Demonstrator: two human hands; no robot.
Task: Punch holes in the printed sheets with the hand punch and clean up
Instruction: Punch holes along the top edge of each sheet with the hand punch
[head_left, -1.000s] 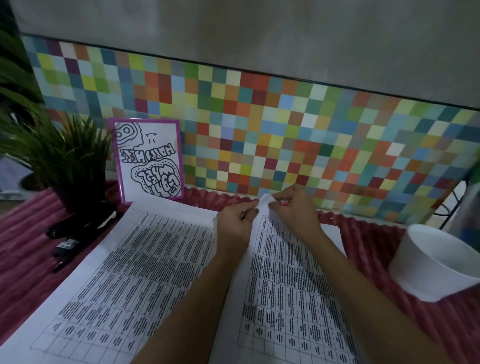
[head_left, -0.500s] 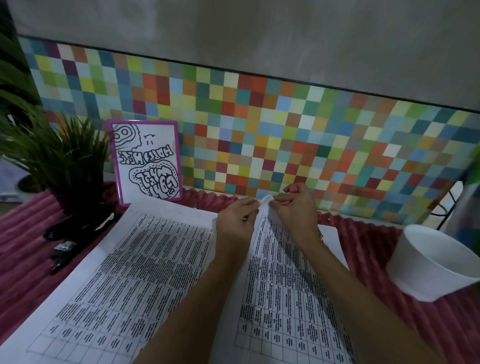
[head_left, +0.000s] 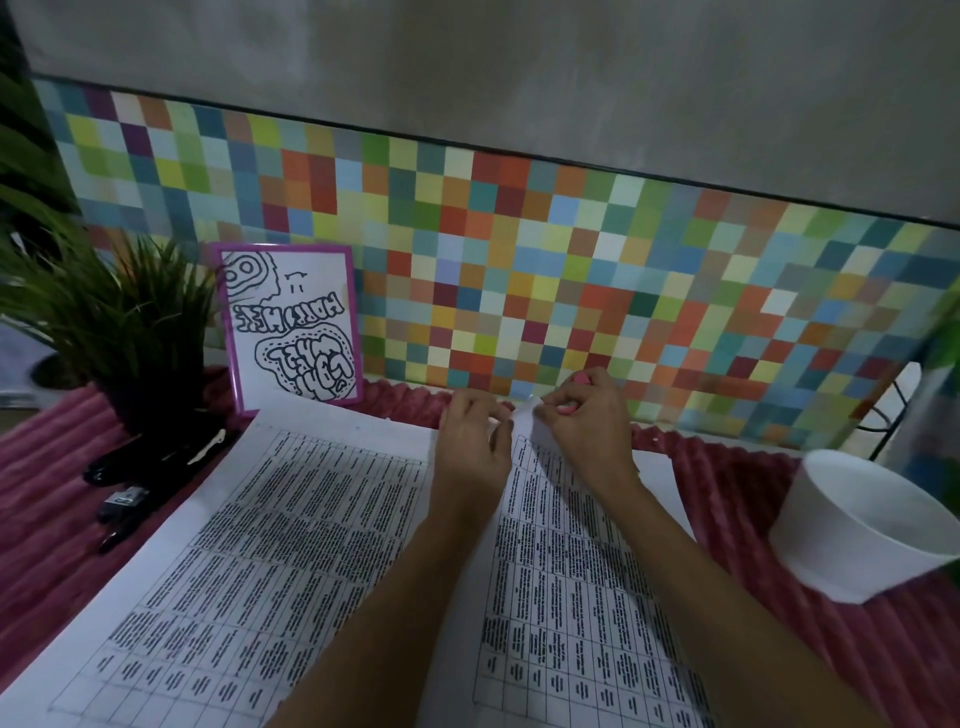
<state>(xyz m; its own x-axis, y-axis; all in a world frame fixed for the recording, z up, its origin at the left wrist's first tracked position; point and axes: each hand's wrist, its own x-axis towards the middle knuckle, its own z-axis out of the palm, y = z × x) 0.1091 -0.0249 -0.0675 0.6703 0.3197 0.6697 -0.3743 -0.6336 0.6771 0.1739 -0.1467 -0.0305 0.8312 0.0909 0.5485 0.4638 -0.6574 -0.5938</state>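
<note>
We see a dim, underexposed scene with a cool, flat cast. The white of the framed drawing (head_left: 291, 327) and the printed sheets (head_left: 270, 545) below it are the brightest patches, yet both read grey. Left of the drawing, the plant (head_left: 119, 322) sinks almost to black and loses its detail. Far to the right of the drawing, the white bowl (head_left: 872, 525) has a softly shaded outer wall. We cannot place the light source. Print below the drawing smears into unreadable blobs. The pink hand punch (head_left: 583, 378) to its right is a muted blur. Above the drawing, the wide lens bows and tilts the top edge of the tiled wall (head_left: 571, 270).
</note>
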